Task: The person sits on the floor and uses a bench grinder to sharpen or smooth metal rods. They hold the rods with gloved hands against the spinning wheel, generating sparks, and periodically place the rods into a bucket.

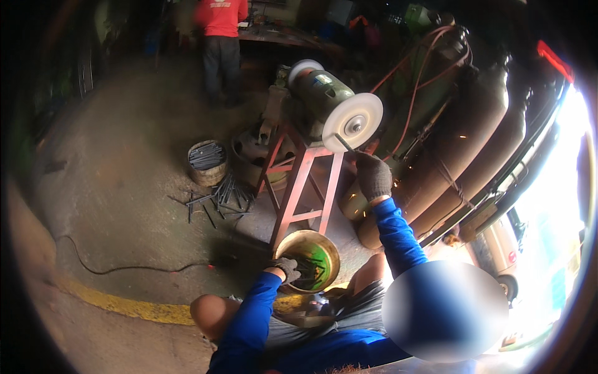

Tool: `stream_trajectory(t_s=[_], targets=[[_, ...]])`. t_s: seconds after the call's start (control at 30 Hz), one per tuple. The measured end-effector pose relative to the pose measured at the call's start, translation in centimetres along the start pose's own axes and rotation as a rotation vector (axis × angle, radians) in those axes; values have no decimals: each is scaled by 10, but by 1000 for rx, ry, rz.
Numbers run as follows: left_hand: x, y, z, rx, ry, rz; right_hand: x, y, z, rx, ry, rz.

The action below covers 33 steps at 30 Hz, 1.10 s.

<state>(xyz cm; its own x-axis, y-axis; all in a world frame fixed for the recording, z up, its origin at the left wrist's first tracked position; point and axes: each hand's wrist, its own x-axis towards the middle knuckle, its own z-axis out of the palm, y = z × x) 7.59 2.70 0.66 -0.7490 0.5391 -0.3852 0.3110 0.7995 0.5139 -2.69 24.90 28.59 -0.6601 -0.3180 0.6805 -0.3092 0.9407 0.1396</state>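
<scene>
My right hand (374, 176), in a dark knit glove, is closed round a short metal rod (344, 142). The rod's far end meets the face of a pale grinding wheel (367, 111) on the green-grey bench grinder (325, 93), and sparks fly below my glove. Down at the left, my gloved left hand (288, 269) reaches over the rim of a round bucket (337, 252). Its fingers are curled among dark rods (305, 269) inside; what they hold, if anything, is hidden. Green shows on the bucket's inner wall.
A red metal stand (299, 187) carries the grinder. Beside it are a tub of dark rods (207, 156) and loose rods (232, 194) on the floor. Large gas cylinders (479, 118) lean at the right. A cable (124, 269) crosses the floor; a person in red (222, 25) stands far back.
</scene>
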Motion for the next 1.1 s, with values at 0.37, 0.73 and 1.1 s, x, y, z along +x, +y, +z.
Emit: stream_trajectory(t_s=[0.37, 0.73, 1.1], targets=[[16, -9, 24, 43, -70, -15, -74, -23, -4, 1437, 136, 629], [12, -1, 18, 6, -101, -22, -92, -24, 1, 1415, 76, 734], [19, -9, 24, -29, -70, 7, -69, -32, 55, 1988, 21, 883]])
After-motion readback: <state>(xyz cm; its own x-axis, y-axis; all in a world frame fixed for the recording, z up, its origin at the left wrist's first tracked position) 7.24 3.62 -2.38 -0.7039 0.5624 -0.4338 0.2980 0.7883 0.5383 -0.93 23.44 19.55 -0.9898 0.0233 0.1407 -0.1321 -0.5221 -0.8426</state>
